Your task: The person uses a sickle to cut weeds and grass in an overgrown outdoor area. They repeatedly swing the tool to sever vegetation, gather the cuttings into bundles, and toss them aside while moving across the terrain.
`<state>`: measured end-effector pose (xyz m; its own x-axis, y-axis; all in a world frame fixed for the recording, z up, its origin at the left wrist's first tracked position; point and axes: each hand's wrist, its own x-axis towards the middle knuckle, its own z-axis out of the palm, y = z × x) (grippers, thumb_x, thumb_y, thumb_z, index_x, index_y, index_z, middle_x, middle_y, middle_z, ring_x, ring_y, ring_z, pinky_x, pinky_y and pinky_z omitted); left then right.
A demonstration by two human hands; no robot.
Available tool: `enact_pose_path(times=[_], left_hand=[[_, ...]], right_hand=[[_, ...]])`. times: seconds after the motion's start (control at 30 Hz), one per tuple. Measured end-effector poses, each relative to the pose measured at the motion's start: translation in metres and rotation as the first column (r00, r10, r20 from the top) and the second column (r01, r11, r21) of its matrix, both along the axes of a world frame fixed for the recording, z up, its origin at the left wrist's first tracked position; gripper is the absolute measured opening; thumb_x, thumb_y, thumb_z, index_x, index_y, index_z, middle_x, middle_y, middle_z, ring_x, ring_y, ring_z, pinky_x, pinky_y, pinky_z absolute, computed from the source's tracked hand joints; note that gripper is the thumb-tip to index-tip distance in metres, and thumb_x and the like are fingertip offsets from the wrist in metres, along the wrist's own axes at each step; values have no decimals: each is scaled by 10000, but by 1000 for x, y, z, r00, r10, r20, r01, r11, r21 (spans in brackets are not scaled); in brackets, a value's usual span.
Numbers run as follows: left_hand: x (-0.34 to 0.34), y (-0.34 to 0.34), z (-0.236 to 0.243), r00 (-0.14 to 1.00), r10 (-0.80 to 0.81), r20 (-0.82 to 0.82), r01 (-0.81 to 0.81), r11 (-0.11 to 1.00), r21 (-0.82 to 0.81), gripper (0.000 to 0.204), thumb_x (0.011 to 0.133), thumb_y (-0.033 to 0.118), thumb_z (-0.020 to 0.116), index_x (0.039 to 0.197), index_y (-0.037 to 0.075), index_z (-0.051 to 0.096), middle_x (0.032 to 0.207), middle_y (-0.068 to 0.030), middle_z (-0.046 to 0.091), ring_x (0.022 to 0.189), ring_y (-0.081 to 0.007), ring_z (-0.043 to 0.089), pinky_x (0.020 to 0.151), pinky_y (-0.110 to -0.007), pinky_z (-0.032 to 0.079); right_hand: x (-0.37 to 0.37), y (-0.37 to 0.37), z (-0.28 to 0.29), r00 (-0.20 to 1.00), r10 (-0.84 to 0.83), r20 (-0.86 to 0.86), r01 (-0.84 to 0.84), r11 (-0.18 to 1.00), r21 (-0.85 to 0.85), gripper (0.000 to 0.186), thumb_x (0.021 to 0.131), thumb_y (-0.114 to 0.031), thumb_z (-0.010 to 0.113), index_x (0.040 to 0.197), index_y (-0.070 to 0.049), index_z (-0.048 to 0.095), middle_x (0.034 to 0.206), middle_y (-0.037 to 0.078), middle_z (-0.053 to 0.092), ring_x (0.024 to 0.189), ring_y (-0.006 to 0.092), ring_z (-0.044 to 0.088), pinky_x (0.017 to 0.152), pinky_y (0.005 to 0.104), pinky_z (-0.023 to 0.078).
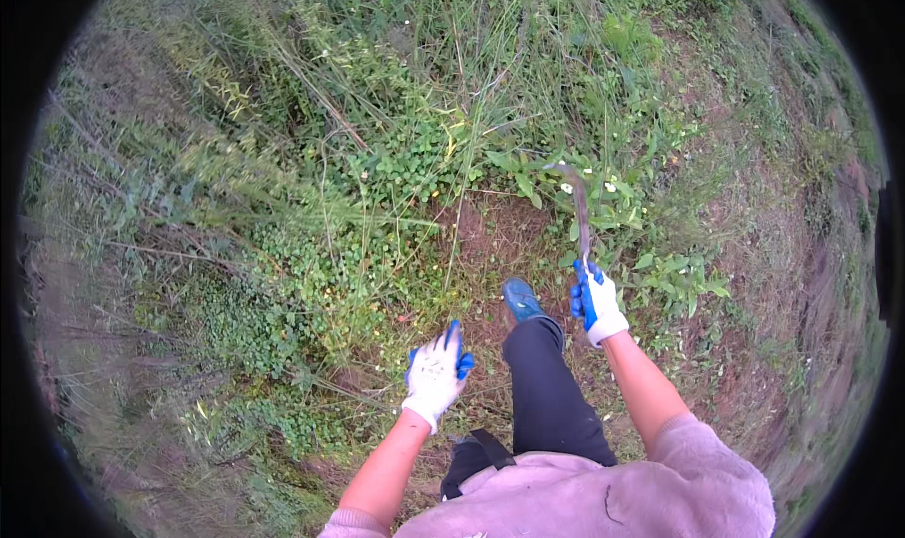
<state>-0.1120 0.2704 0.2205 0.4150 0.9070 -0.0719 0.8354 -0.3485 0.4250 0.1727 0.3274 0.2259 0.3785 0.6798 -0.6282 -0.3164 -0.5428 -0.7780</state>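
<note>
My right hand (598,304), in a white glove with blue-coated fingers, is closed round the grip of a sickle (581,208). Its dark blade points away from me and hooks to the left at the tip, close to leafy plants with small white flowers (611,187). My left hand (436,370), gloved the same way, hangs over low green growth (377,298) with its fingers apart and nothing in them that I can see. Tall grass stems (462,194) stand ahead of it.
One blue shoe (521,300) of mine is forward on the ground, below a dark trouser leg. Ahead of it lies a patch of brown soil (495,227). Dense grass and weeds (283,95) cover the far and left sides; a reddish, sparsely grown strip (754,227) runs along the right.
</note>
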Motion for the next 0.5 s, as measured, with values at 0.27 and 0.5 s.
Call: enact_pose_path(times=[0.27, 0.5], left_hand=[[124, 203, -18, 802, -246, -544, 498, 778, 383, 543, 810, 141, 339, 1315, 30, 175, 1377, -159, 176, 1259, -319, 204, 1043, -412, 161], [145, 342, -58, 180, 424, -888, 874, 345, 342, 511, 846, 106, 275, 1310, 18, 81, 1397, -142, 57, 1276, -282, 171, 1065, -392, 163]], right_hand=[[31, 228, -38, 973, -128, -190, 173, 955, 241, 146, 878, -304, 435, 928, -168, 418, 548, 2, 412, 378, 105, 360, 333, 250, 298], [42, 316, -60, 934, 357, 1, -353, 924, 145, 117, 883, -270, 403, 863, -159, 435, 604, 10, 451, 437, 96, 398, 386, 238, 357]])
